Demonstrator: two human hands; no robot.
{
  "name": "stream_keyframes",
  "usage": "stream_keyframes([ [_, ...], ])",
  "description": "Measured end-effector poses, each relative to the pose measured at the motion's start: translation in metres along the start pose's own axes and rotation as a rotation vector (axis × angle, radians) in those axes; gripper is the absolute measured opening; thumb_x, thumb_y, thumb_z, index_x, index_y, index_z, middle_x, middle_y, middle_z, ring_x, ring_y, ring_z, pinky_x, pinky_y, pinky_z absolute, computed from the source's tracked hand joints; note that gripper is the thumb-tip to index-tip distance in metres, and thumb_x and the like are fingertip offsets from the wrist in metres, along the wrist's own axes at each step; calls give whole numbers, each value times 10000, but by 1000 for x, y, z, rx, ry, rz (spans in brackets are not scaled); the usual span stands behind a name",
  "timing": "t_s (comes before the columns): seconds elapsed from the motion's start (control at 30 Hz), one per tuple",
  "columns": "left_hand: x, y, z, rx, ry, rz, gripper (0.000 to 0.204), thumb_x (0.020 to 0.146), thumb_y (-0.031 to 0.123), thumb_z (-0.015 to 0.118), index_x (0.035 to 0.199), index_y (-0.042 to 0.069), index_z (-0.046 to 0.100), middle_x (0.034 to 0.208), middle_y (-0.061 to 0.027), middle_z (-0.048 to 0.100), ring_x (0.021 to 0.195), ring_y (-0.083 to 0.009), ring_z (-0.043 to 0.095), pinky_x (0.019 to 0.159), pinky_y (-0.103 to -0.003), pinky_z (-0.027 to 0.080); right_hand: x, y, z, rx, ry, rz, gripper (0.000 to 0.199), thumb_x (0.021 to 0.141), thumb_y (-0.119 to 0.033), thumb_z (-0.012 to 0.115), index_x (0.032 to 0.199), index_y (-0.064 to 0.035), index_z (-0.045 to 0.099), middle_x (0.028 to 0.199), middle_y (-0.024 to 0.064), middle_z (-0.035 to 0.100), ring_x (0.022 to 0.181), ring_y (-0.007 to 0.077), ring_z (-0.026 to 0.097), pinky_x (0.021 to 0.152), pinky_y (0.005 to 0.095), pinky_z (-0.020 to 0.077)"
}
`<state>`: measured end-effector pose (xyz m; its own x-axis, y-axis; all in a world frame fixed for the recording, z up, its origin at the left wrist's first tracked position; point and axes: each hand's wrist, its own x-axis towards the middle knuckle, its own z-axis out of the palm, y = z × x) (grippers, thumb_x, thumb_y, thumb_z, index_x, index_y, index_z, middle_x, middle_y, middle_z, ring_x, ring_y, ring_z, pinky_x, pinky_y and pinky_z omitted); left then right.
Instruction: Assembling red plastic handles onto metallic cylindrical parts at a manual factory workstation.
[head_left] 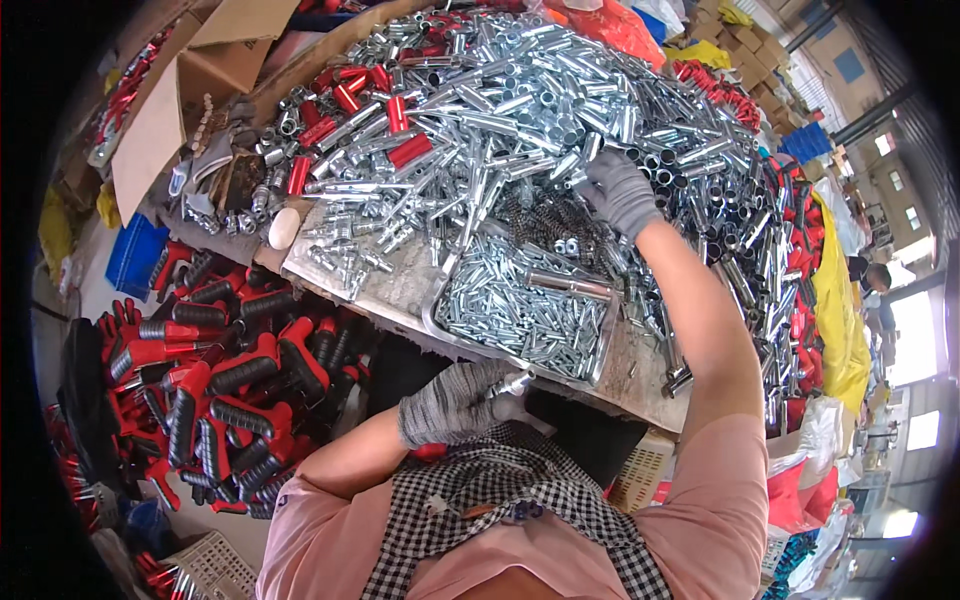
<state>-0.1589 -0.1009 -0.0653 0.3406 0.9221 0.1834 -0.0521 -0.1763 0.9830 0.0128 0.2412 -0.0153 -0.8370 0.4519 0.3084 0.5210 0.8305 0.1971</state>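
Left hand (pixel 452 402) grasping a silver fitting (pixel 514 383), right hand (pixel 622 190) in among the metal tubes (pixel 530 85)

Farthest left, well apart from the left hand, lies a heap of red-and-black handles (pixel 240 370). The gloved left hand is curled round the silver fitting, which pokes out from its fingertip side, just off the near edge of the workbench (pixel 645 385). That grasp looks shallow; if the fingers loosened, the smooth metal could slip into the dark gap below the hand.

Just beyond the left hand, to its right, sits a tray (pixel 603 355) of small pins (pixel 520 312). A sleeve or forearm brushing its rim could spill some.

Nearer the right hand, just to its left, are dark springs (pixel 565 222); they look easy to tangle if dragged by a glove. The right hand's fingers touch the pile, but whether they grasp a tube cannot be told. Pulling one from underneath could make the loose pile slide down onto the springs and pins.

Right of that hand, more tubes show their dark ends, with a yellow sheet (pixel 843 300) farther out.
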Motion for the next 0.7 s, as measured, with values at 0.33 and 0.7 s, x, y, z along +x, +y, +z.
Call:
stream_keyframes([
  [0.33, -16, -13, 6, 72, -29, -5, 549, 904, 306, 604, 1323, -3, 428, 1153, -104, 603, 1027, -186, 578, 885, -317, 454, -100, -158, -119, 1150, -240, -234, 208, 746, -40, 701, 938, -66, 627, 942, 70, 620, 893, 208, 603, 784, 311, 481],
  [0.7, -31, -16, 29, 332, -43, 113, 383, 855, 254, 641, 1149, 23, 560, 992, -159, 624, 905, -305, 628, 787, -360, 497, -139, -213, -127, 710, -373, -83, 533, 675, -437, 767, 1041, -68, 650, 763, 104, 653, 684, 299, 644, 680, 356, 519],
])
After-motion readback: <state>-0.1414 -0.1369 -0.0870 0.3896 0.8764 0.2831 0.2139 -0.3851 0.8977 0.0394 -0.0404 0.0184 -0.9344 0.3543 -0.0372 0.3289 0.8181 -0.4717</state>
